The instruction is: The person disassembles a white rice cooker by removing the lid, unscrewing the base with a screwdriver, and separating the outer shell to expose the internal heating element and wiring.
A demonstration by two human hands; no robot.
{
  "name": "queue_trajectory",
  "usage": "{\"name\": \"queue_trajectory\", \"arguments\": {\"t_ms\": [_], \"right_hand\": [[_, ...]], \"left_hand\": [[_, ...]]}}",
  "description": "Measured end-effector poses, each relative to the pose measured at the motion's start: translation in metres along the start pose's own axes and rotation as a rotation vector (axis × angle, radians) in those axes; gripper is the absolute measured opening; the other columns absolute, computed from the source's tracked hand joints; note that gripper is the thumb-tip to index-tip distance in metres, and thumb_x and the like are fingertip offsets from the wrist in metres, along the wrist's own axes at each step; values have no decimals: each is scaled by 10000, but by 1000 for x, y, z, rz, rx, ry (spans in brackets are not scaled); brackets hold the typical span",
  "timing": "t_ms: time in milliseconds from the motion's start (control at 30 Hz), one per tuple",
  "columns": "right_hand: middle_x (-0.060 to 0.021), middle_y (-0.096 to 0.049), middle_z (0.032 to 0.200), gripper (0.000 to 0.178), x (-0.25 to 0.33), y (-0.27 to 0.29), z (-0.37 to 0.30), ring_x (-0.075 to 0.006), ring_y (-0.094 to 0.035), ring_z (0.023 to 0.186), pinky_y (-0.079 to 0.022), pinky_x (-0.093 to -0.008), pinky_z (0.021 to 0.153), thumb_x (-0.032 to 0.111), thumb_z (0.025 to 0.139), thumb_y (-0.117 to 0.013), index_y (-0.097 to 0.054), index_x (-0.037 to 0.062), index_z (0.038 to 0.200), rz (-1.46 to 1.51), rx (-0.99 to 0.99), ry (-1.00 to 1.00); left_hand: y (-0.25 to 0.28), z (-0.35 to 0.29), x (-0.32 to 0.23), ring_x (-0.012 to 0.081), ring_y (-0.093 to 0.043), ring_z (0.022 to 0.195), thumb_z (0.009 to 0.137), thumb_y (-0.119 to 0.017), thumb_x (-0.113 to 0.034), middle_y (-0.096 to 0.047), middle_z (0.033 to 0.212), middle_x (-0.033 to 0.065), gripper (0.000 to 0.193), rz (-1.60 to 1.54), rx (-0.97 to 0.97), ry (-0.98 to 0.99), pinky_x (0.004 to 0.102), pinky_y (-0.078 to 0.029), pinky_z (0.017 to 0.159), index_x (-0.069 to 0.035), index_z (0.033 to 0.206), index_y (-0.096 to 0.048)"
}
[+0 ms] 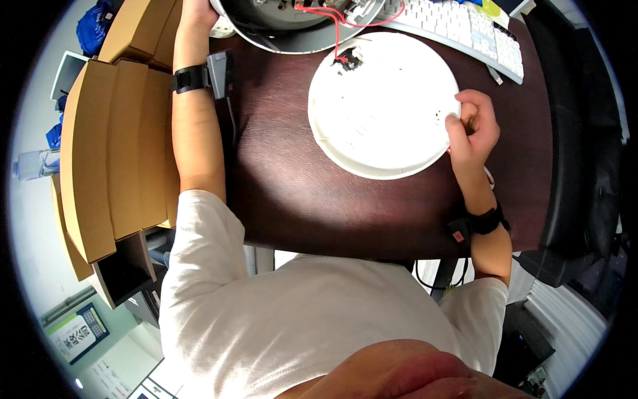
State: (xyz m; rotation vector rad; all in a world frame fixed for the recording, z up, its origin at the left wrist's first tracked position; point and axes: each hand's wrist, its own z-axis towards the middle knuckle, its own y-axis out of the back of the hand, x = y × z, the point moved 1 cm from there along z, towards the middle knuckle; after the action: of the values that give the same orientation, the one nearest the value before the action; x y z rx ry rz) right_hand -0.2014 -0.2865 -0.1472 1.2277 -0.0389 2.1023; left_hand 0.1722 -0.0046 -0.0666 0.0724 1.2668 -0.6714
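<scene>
A white round plastic cover (379,126) with a raised rim lies tilted over the dark table. My right hand (474,126) pinches its right edge between thumb and curled fingers. Red wires (337,30) run from a black fitting (347,61) at the cover's upper left into a round grey housing (286,45). That housing lies at the far side with its inner parts exposed, and the upper picture edge cuts it off. My left hand (198,10) is at the housing's left rim; its fingers are out of the picture, so their grip is hidden.
A white keyboard (458,33) sits at the far right, with a USB plug (494,74) beside it. Cardboard boxes (123,153) stand along the left of the dark table (279,199). Black seating (585,146) is on the right. Devices are strapped to both wrists.
</scene>
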Motion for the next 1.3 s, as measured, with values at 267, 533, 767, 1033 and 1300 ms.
{"name": "queue_trajectory", "arguments": {"t_ms": [267,533,767,1033,1300], "right_hand": [[37,-364,560,151,0,4,4,-35,-343,493,-257,-242,479,-61,803,-590,-633,18,924,-20,25,2],[-16,-511,559,249,8,6,12,-45,-448,494,-314,-256,469,64,934,-533,-606,-1,705,-162,78,-119],[-32,-538,573,234,6,1,13,-68,-494,518,-363,-277,494,113,947,-587,-640,-15,758,-256,91,-160],[-127,-502,594,285,-22,13,23,-167,-482,507,-378,-349,530,185,942,-586,-586,-32,757,-394,218,-269],[-177,-537,634,353,-33,23,31,-276,-518,546,-407,-414,579,271,938,-573,-566,-34,761,-517,179,-386]], "left_hand": [[-8,-4,-3,170,-647,1065,1084,-528,-370,-705,1214,66,424,-32,33,-16,322,-538,961,-44,1331,-641],[10,6,4,157,-648,1052,1084,-537,-339,-714,1183,57,396,-45,59,-39,316,-541,952,-22,1290,-655],[4,5,3,153,-639,1066,1088,-535,-316,-707,1190,68,392,-40,29,-32,297,-527,965,-17,1315,-646],[55,34,21,146,-641,1068,1091,-530,-306,-702,1210,66,396,-188,-10,-13,293,-531,956,-14,1337,-634],[12,6,5,200,-703,1014,1086,-506,-385,-740,1169,108,440,-143,13,84,336,-588,906,-32,1289,-674]]}}
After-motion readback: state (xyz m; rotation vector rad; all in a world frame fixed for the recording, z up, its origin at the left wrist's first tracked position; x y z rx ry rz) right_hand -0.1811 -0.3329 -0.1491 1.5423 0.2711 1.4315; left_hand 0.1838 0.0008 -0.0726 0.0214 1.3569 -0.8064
